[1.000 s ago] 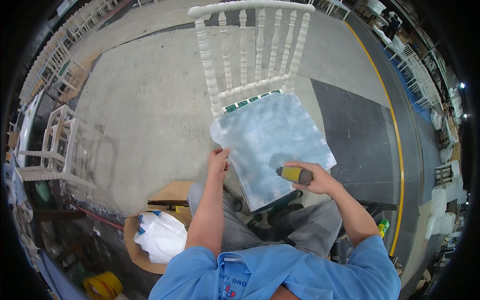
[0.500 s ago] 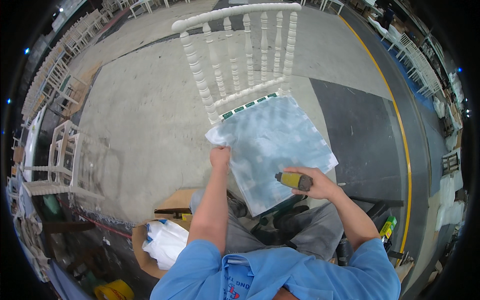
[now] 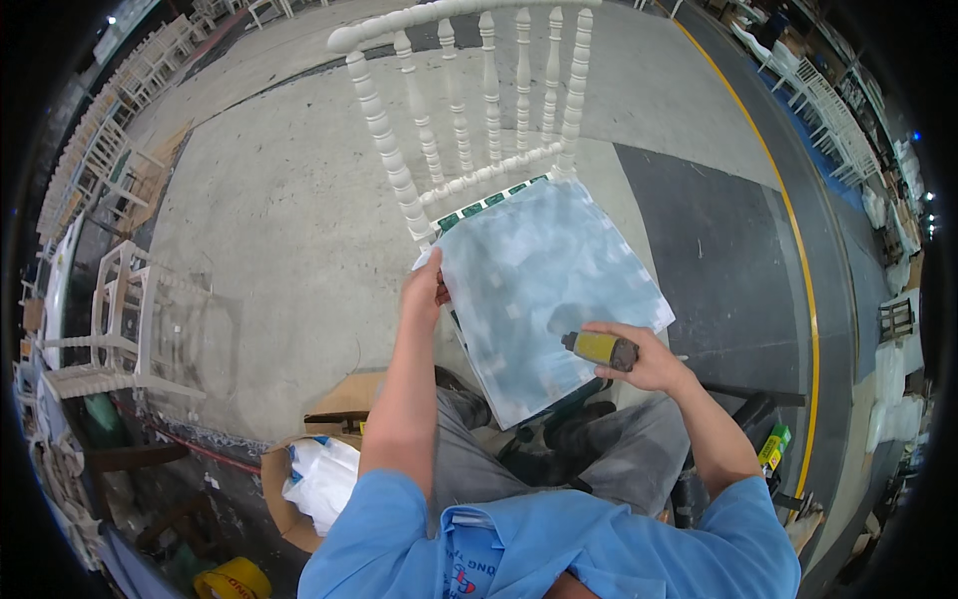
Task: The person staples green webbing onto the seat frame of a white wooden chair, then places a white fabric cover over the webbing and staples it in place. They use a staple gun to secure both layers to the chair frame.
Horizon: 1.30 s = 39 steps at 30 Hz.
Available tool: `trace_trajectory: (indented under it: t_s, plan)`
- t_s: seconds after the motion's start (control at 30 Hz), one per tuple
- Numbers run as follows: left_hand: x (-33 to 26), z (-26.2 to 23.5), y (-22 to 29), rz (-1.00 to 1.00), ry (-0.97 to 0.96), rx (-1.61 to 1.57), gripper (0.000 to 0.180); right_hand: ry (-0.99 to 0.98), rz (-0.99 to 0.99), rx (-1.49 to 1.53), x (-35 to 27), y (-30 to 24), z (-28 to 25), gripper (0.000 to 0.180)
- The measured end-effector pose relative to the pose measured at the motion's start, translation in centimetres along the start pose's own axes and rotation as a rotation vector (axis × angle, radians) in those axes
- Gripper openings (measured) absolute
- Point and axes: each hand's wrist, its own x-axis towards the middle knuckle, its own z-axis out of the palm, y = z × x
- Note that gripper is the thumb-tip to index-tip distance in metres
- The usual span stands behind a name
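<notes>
Left hand (image 3: 424, 290) first: it sits at 9 o'clock of the pale blue-white sheet (image 3: 549, 280), which covers the seat of a white chair (image 3: 489, 90), the spindled back rising toward 11 and 12 o'clock. Along the sheet's far edge, at 11, a strip of green-and-white webbing (image 3: 474, 212) shows uncovered; one corner points to 4 o'clock, another to 7, above the grey trousers (image 3: 629, 449). Room for moving is widest from 9 to 11, where pale concrete floor (image 3: 269, 220) spreads between this chair and a bare white chair frame (image 3: 120, 319) well apart at 9. At 2 o'clock a dark floor panel (image 3: 718, 230) reaches to a yellow line (image 3: 788, 215), a row of white chairs (image 3: 823, 120) beyond it. Room is tighter at 8, where a cardboard box (image 3: 279, 499) holding white material (image 3: 324, 479) stands beside the person's left arm. As for grip, the left hand is half curled, its fingers touching the sheet's edge; whether they pinch it I cannot tell. Right hand (image 3: 647, 357), at 4 o'clock, is closed around a yellow-and-dark tool (image 3: 599, 347), whose narrow end points to 9 over the sheet.
</notes>
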Motion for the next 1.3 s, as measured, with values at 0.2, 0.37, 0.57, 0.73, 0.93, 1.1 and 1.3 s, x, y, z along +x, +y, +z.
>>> trace_trajectory:
  t_s: [0.2, 0.37, 0.57, 0.73, 0.93, 1.1, 1.3]
  plan:
    - [2.4, -1.0, 2.2, 0.264, 0.127, 0.177, 0.023, -0.026, -0.051, -0.023, 1.6, -1.1, 0.6, 0.07]
    - [3.7, -2.0, 1.1, 0.335, -0.153, -0.319, 0.027, -0.012, -0.013, -0.013, 1.1, -0.7, 0.3, 0.068]
    - [3.4, -3.9, 2.3, 0.261, 0.008, -0.16, 0.032, -0.008, -0.033, -0.008, 1.9, -0.6, 0.4, 0.069]
    - [-0.2, -1.9, 0.3, 0.111, 0.243, 0.283, 0.043, -0.001, 0.022, -0.005, 1.5, 0.3, 0.3, 0.067]
    - [-1.6, -3.2, -3.4, 0.181, 0.257, 0.479, 0.03, -0.047, -0.032, -0.061, 3.5, -1.1, 0.7, 0.068]
    - [-1.3, -3.3, -4.2, 0.244, 0.23, 0.37, 0.023, -0.157, -0.011, -0.08, 6.1, -3.0, 0.9, 0.068]
    - [-1.2, -3.7, -4.4, 0.224, 0.146, 0.225, 0.019, -0.343, -0.154, -0.229, 12.8, -5.6, 2.8, 0.068]
